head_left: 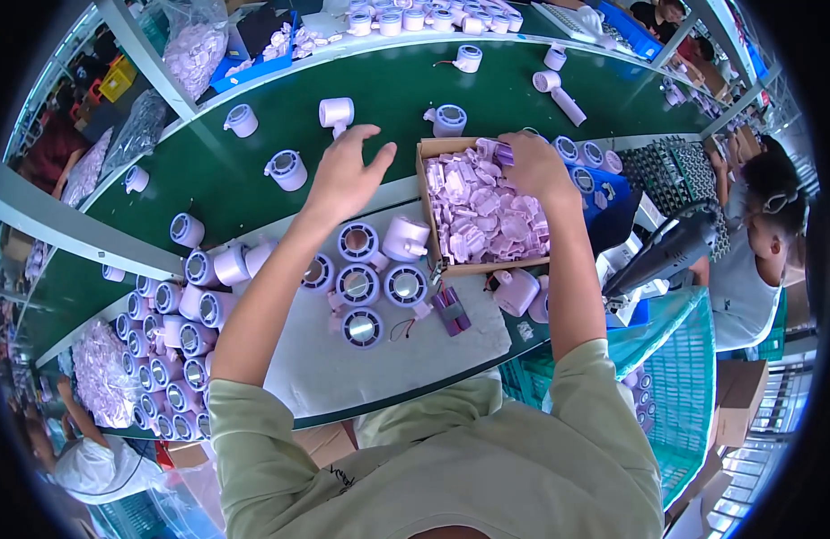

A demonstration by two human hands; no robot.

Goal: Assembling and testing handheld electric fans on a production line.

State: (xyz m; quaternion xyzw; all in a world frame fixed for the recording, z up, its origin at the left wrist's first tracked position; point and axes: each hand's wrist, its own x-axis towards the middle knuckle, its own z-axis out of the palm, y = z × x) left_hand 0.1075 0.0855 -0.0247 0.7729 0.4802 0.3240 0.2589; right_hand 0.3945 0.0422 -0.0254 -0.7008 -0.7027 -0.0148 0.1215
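My left hand (350, 172) reaches over the green conveyor belt with thumb and fingers apart and nothing in them. Just beyond its fingertips lies a lilac fan-like housing (335, 111). My right hand (539, 164) is at the far right corner of a cardboard box (424, 193) of lilac plastic pieces (487, 202). Its fingers curl down against a darker purple piece (502, 153), mostly hidden by the hand. Between my arms, several round lilac housings (357, 283) stand on a pale mat, beside a purple battery pack (451, 310) with thin wires.
Many lilac housings (168, 346) are stacked at the left beside a bag of parts (105, 373). More units (288, 170) ride the green belt (244, 211). At the right are a teal crate (675, 395), a black tool-like object (671, 247) and a seated co-worker (747, 287).
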